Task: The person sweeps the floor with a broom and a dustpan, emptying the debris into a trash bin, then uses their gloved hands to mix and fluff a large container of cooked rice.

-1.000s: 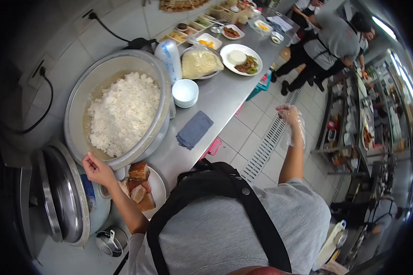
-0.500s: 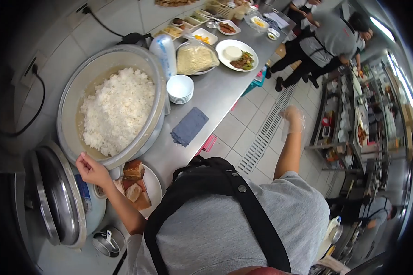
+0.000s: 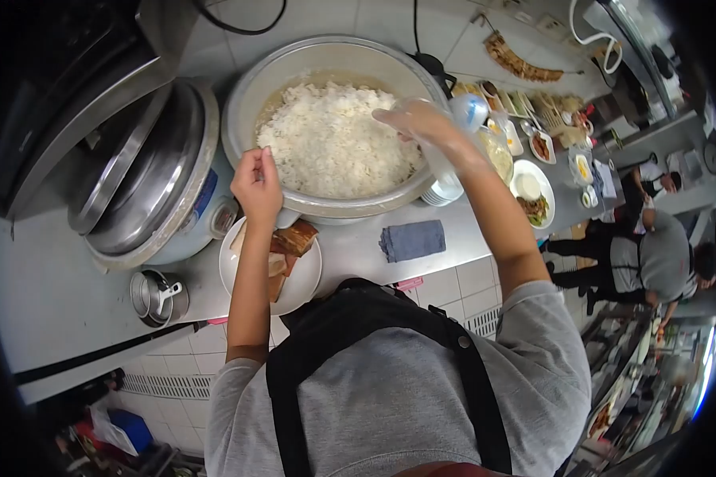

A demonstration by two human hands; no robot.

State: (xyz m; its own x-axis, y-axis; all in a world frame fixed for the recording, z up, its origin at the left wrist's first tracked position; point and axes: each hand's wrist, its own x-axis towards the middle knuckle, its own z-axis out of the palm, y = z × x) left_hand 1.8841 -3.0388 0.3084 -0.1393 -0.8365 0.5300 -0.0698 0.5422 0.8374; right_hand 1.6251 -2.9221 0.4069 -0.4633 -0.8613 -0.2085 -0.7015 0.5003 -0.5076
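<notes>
A large metal pot [image 3: 239, 119] of cooked white rice [image 3: 326, 143] stands on the counter in front of me. My left hand [image 3: 257, 183] is at its near left rim, fingers curled closed on the edge. My right hand [image 3: 422, 127], in a loose clear plastic glove, reaches in over the right side of the rice. Its fingers point left, stretched out with nothing in them. Below my left hand, a white plate [image 3: 310, 278] holds chunks of browned meat [image 3: 294, 238]. A folded blue-grey cloth [image 3: 412, 241] lies near the counter's front edge.
Stacked metal lids [image 3: 155, 167] lean at the left, near small metal pots [image 3: 159, 298]. White bowls [image 3: 441, 193] are partly hidden behind my right arm. Beyond it sits a plate of rice and food [image 3: 533, 187]. A person in grey [image 3: 652, 250] stands at the right.
My right hand has swung from out over the floor to above the rice. My left hand stays at the pot's rim. The view has turned toward the pot.
</notes>
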